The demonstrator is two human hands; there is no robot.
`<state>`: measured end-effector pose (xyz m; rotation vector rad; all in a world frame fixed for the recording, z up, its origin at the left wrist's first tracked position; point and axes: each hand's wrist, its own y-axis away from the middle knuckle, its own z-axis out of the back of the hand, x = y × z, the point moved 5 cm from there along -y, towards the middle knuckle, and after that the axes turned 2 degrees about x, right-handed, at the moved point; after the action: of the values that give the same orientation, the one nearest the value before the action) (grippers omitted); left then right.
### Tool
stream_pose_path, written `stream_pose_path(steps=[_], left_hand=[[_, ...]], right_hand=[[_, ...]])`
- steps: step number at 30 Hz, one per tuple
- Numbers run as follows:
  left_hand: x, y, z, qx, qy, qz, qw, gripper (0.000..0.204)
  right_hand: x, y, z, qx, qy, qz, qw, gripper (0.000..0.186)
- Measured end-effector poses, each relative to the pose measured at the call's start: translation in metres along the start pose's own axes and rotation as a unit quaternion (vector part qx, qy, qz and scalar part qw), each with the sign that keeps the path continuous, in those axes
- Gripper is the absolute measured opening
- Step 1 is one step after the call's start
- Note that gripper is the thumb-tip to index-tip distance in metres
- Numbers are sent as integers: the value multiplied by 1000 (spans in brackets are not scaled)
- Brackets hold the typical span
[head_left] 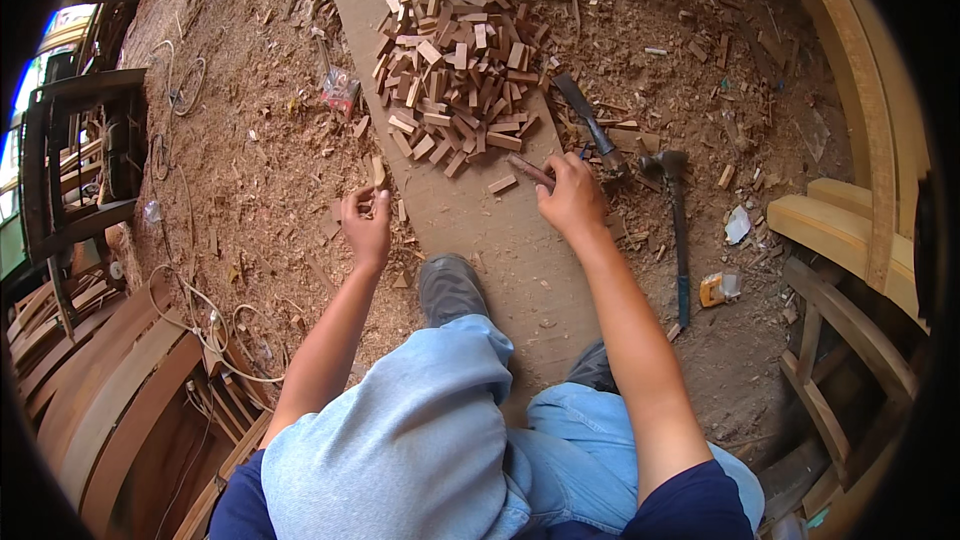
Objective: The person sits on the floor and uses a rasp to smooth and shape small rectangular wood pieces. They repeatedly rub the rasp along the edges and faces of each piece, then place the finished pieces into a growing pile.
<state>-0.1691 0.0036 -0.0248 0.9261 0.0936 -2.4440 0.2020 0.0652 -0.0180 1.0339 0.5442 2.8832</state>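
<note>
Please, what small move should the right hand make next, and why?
Perhaps the right hand should set its slim brown piece down beside the block pile, since it holds that piece above the plank, and similarly coloured blocks lie heaped just ahead.

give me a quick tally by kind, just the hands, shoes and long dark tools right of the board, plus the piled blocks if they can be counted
Hands: 2, left hand and right hand
Shoes: 2, left shoe and partly covered right shoe
Tools: 2, hammer-like tool and flat-bladed tool
Total: 6
Piled blocks overlap too much to count.
</note>
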Motion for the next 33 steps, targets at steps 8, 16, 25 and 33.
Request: stream_pose_path(steps=[8,16,25,33], left_hand=[[-134,38,-71,208,-49,-312,926,30],[-158,46,-99,256,-136,-369,883,28],[-151,47,-100,330,96,-161,925,17],[-152,43,-105,427,332,139,830,34]], right_hand=[[-2,-2,-1,12,-15,-22,1000,18],[-20,-15,4,34,-179,-110,977,18],[-1,-14,12,35,-460,-128,878,21],[13,-21,21,-23,-353,-25,935,23]])
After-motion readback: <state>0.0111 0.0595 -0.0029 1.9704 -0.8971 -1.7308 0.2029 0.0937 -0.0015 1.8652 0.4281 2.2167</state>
